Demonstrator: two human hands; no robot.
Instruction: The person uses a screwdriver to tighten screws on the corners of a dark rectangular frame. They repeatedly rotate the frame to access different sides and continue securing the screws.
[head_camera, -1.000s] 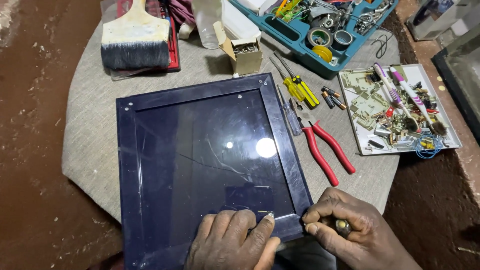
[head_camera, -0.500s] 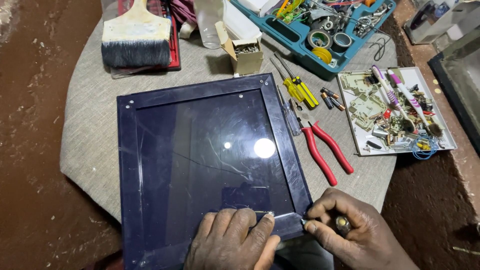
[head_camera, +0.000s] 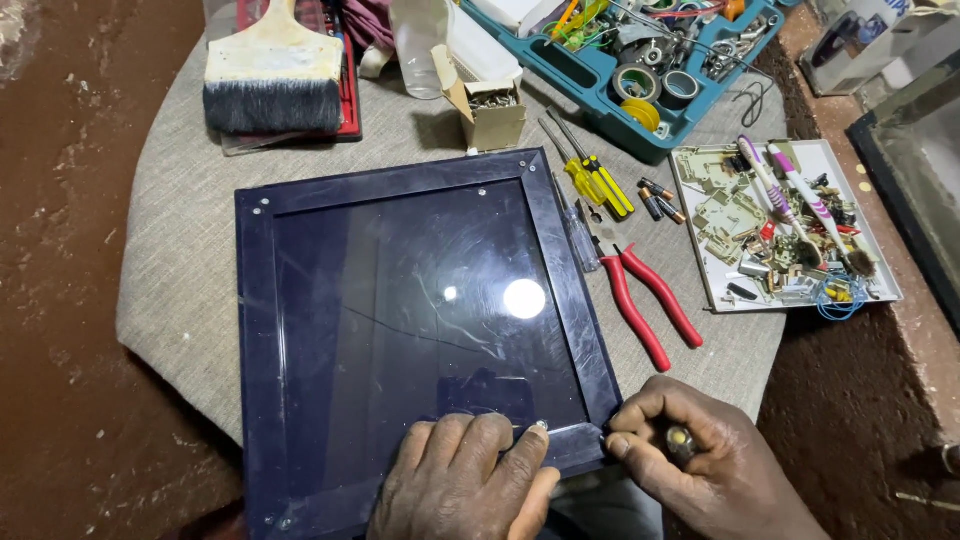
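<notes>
Since the earlier frame the hands have barely shifted along the frame's (head_camera: 420, 330) lower edge. The left hand (head_camera: 465, 480) lies flat, fingers spread, on its glossy dark-blue glass. The right hand (head_camera: 700, 465), curled around a small tool (head_camera: 680, 440), touches the frame's lower right corner. Right of the frame lie red pliers (head_camera: 640, 300) on grey woven cloth (head_camera: 170, 250); reddish dirt floor surrounds.

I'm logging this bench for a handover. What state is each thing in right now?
Dark blue frame: flat on the cloth, glass pane cracked.
Left hand: pressed flat on the frame's lower edge.
Right hand: closed around a small tool at the frame's corner.
Red-handled pliers: lying beside the frame, handles apart.
Small cardboard box: open.
Teal parts case: open, full.
Wide paintbrush: lying flat.
</notes>
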